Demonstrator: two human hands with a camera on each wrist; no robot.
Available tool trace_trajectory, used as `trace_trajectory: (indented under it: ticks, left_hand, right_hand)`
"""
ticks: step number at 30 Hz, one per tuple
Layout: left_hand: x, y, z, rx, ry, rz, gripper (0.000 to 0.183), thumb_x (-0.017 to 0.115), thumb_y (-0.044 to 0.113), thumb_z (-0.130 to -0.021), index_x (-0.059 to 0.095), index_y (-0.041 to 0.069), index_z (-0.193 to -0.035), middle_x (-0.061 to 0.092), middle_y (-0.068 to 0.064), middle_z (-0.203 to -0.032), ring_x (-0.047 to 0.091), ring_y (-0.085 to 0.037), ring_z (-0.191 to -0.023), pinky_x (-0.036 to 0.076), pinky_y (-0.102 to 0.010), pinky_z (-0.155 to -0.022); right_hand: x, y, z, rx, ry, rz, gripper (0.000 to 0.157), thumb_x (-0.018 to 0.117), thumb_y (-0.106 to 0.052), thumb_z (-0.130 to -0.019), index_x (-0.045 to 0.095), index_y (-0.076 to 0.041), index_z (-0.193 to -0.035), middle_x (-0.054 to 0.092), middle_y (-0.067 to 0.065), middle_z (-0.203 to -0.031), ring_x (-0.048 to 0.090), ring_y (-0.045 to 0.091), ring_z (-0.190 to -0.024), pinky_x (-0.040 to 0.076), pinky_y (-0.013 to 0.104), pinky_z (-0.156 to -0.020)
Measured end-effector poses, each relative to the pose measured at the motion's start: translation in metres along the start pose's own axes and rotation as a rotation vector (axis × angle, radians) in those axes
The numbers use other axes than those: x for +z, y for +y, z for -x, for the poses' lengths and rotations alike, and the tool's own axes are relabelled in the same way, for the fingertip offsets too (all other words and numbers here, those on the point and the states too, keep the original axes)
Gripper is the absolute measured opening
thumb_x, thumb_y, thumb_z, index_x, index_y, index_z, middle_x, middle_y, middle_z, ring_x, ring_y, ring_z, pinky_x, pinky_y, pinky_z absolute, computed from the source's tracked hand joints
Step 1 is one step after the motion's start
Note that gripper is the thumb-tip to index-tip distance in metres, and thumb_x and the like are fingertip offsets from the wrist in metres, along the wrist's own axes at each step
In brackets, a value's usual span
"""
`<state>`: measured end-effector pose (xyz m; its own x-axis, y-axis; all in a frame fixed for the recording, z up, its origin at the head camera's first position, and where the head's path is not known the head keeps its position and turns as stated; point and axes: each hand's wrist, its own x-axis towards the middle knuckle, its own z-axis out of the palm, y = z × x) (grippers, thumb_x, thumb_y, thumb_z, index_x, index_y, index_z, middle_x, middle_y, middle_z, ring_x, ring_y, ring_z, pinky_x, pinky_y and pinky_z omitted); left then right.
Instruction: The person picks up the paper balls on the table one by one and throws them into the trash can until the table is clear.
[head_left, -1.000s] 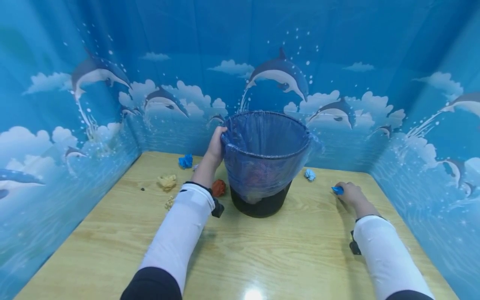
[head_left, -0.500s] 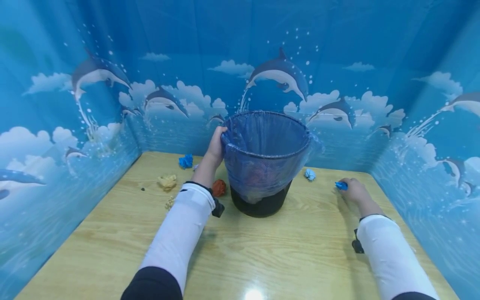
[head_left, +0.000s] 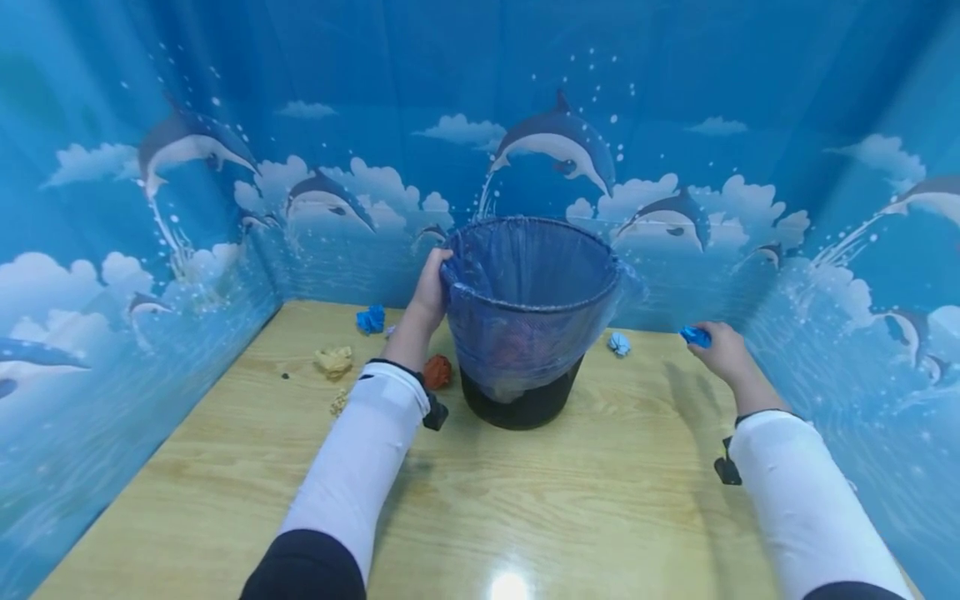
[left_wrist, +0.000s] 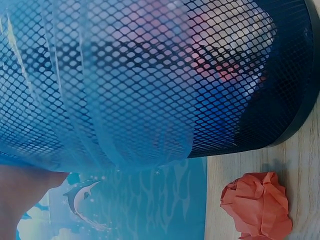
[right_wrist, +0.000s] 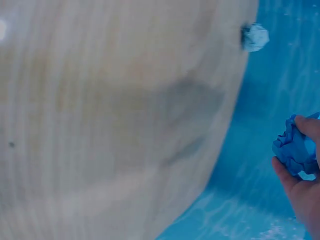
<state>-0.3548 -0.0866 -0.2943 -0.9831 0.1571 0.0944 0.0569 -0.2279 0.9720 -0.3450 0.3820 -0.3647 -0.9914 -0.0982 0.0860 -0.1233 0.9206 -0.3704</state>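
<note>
A black mesh wastebasket [head_left: 525, 404] stands upright on the table, lined with a translucent blue bag [head_left: 517, 354] folded over its rim. My left hand [head_left: 429, 287] grips the rim at the left side, its fingers partly hidden by the bag. Raised above the table at the right, my right hand [head_left: 723, 350] pinches a crumpled ball of blue paper [right_wrist: 295, 147] between thumb and fingers. Through the mesh in the left wrist view, blurred red, white and blue contents [left_wrist: 220, 97] show inside the basket.
On the wooden table [head_left: 562, 508] lie a light-blue paper ball [head_left: 619, 344] right of the basket, and an orange-red one [head_left: 437, 372], a yellow one [head_left: 333, 362], a patterned one [head_left: 339, 402] and a blue one [head_left: 371, 320] to its left. A dolphin-print curtain [head_left: 420, 108] surrounds the table.
My right hand has lifted off the table with the blue paper ball, moving slightly up and right. My left hand stays on the basket's rim.
</note>
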Motion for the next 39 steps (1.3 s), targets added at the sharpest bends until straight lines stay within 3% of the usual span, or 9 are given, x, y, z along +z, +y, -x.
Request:
trace_trajectory:
  ticks: [13,21,28,34,39]
  left_hand:
    - [0.001,0.000,-0.001,0.043,-0.032,0.035,0.029,0.026,0.034,-0.094,0.041,0.012,-0.104,0.044,-0.001,-0.111,0.042,-0.019,-0.104,0.031,-0.030,-0.091]
    - [0.002,0.000,-0.001,0.027,0.015,0.015,0.020,0.028,0.033,-0.095,0.038,0.016,-0.098,0.043,0.001,-0.110,0.042,-0.017,-0.104,0.031,-0.031,-0.093]
    - [0.002,-0.002,0.001,0.013,-0.006,0.030,0.054,0.026,0.035,-0.092,0.038,0.008,-0.137,0.045,0.000,-0.124,0.042,-0.016,-0.113,0.028,-0.033,-0.105]
    - [0.001,0.000,0.001,0.005,-0.008,0.026,0.053,0.026,0.036,-0.092,0.038,0.007,-0.135,0.044,-0.001,-0.126,0.042,-0.018,-0.116,0.029,-0.034,-0.104]
    - [0.001,0.001,0.002,-0.013,-0.002,0.008,0.058,0.026,0.037,-0.092,0.033,0.008,-0.142,0.040,-0.003,-0.133,0.039,-0.020,-0.122,0.026,-0.037,-0.109]
  right_hand:
    - [-0.042,-0.045,-0.008,-0.055,0.182,-0.023,0.051,0.051,-0.025,-0.099,0.042,0.004,-0.140,0.037,0.038,-0.134,0.038,0.056,-0.119,0.036,0.068,-0.094]
    - [-0.071,-0.088,-0.011,-0.092,0.282,-0.058,0.047,0.053,-0.022,-0.098,0.045,-0.002,-0.140,0.040,0.034,-0.138,0.039,0.054,-0.123,0.036,0.067,-0.097]
    - [-0.091,-0.120,-0.012,-0.137,0.328,-0.100,0.049,0.052,-0.026,-0.099,0.043,-0.006,-0.144,0.040,0.030,-0.141,0.041,0.051,-0.126,0.037,0.065,-0.098]
    - [-0.106,-0.149,-0.014,-0.174,0.326,-0.104,0.050,0.051,-0.028,-0.099,0.042,-0.009,-0.145,0.037,0.027,-0.146,0.038,0.049,-0.130,0.036,0.063,-0.101]
    - [-0.112,-0.173,-0.011,-0.246,0.348,-0.112,0.048,0.055,-0.025,-0.098,0.046,-0.008,-0.143,0.043,0.025,-0.142,0.042,0.045,-0.128,0.038,0.061,-0.101]
